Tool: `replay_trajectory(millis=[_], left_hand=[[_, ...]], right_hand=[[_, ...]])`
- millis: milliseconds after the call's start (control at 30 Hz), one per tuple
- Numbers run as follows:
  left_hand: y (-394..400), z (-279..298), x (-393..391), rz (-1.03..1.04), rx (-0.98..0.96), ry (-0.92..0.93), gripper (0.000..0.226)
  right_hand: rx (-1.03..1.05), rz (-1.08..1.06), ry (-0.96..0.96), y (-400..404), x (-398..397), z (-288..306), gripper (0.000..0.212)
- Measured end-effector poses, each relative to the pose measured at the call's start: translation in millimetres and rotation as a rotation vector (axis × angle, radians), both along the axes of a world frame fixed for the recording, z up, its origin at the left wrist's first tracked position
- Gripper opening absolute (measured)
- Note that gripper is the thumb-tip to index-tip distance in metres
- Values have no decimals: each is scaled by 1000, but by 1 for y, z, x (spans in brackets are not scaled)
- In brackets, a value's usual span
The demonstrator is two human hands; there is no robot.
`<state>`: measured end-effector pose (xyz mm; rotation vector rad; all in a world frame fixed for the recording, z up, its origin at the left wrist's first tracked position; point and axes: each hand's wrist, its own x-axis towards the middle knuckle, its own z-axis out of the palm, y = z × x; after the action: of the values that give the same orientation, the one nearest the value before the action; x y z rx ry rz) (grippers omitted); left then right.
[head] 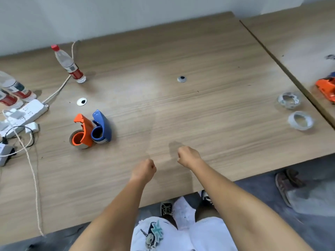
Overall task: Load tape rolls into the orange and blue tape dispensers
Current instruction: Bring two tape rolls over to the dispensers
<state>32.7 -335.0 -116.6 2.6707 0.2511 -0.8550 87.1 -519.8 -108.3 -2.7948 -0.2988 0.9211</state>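
Note:
An orange tape dispenser (82, 130) and a blue tape dispenser (101, 126) stand side by side at the left of the wooden table (181, 109). A brownish tape roll (76, 140) sits round the orange one's hub, and a pale roll edge (103, 141) shows under the blue one. Two clear tape rolls (289, 100) (301, 120) lie at the table's right edge. My left hand (145, 169) and my right hand (187, 156) hover over the front middle of the table as fists, holding nothing, far from both dispensers and rolls.
A water bottle (68, 64) stands at the back left, more bottles (12, 89) at the far left. A white power strip (23, 115) with cables lies left. Another orange dispenser (326, 88) sits on the adjoining table. A person's shoes (288, 183) are by the front right edge.

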Motion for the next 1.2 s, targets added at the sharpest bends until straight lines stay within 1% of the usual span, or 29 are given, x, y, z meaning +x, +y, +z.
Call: replay_trajectory(millis=[67,267,500,633,867,967,1067,1200], left_hand=[[-24,-1,8,28,-18,13,25],[-118,-5,47,133,-92,9,22],[-205,2,75,148,-86,-12,22],[-235,-5,84,99,-58,-1,22],[-286,-10,105,-18,-6,2,23],[-312,-7,117,-18,-3,0,22],[-343,-6,133,-18,16,-11,23],[-400,-6,151,-64,23,-24,24]], right_hand=[[-23,-7,-11,-25,12,2,22],[-73,31,-21,-118,47,-3,26],[-85,47,2,-209,63,-5,29],[-64,1,7,-236,69,-17,26],[-25,-99,-66,-296,83,-24,30],[-35,-108,-67,-330,95,-21,31],[-50,-97,-85,-367,110,-21,27],[-70,-109,-115,-422,131,-19,28]])
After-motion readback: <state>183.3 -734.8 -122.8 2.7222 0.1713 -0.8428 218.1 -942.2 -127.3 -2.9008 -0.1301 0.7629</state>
